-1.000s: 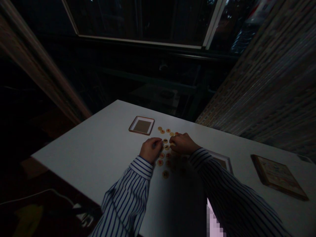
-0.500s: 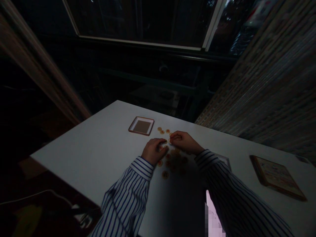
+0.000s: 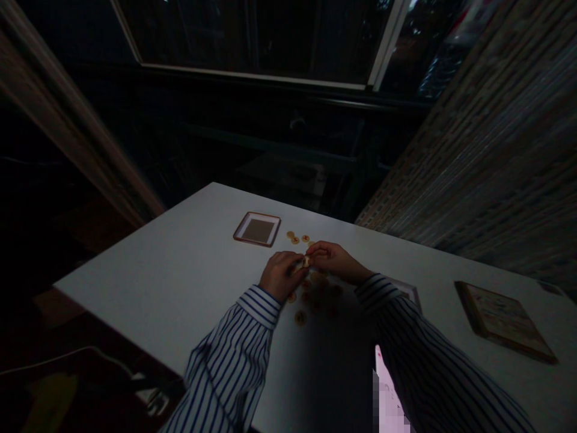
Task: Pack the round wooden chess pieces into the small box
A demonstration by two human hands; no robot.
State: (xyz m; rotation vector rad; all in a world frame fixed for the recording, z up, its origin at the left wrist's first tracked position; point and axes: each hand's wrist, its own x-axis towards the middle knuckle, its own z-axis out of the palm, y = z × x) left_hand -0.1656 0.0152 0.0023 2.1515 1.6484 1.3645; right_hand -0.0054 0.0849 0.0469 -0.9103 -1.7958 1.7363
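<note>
Several round wooden discs point(image 3: 300, 317), some with red or dark marks, lie scattered on the white table point(image 3: 180, 258) around and below my hands. My left hand point(image 3: 282, 275) is curled, its thumb and fingers around a small pale disc point(image 3: 306, 261). From the other side my right hand point(image 3: 332, 261) pinches at the same disc with thumb and fingertips. The two hands' fingertips meet there. Just beyond them lie a few more discs point(image 3: 295, 239). Dark shadow covers the discs nearest my right sleeve.
An open shallow tin point(image 3: 258, 230) sits beyond my left hand. Another tray-like piece point(image 3: 412, 294) is partly hidden behind my right sleeve. At the right lies a decorated box or lid point(image 3: 507, 319). A power strip point(image 3: 153, 397) with a cable is below the table's left edge.
My right hand has moved slightly left, so its fingertips now meet those of my left hand at the pale disc. The gap between the hands has closed.
</note>
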